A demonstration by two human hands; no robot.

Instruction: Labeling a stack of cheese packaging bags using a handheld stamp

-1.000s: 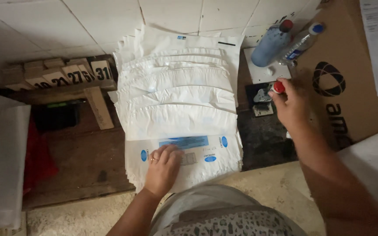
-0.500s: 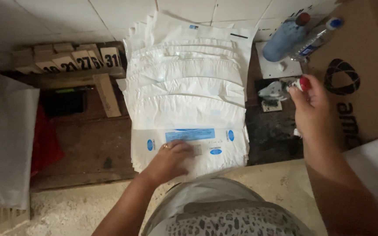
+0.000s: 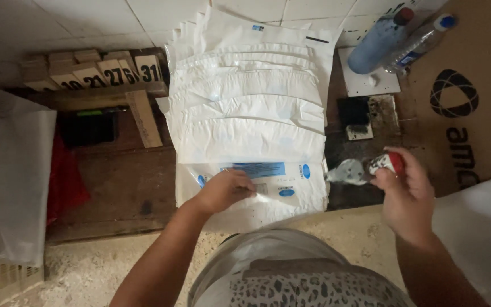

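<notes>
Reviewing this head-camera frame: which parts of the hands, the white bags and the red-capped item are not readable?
Head view only:
- Red-capped item: body hidden by the right hand; kind unclear.
- Left hand: fingertips cover part of the nearest white bag.
- Stack of white bags: overlapping, count unclear.
- Grey object: blurred.

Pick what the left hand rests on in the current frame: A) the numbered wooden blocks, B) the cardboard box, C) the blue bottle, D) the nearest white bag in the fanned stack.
D: the left hand lies flat on the nearest white bag of the stack, while the right hand holds a small red-capped item off to the side.
</notes>
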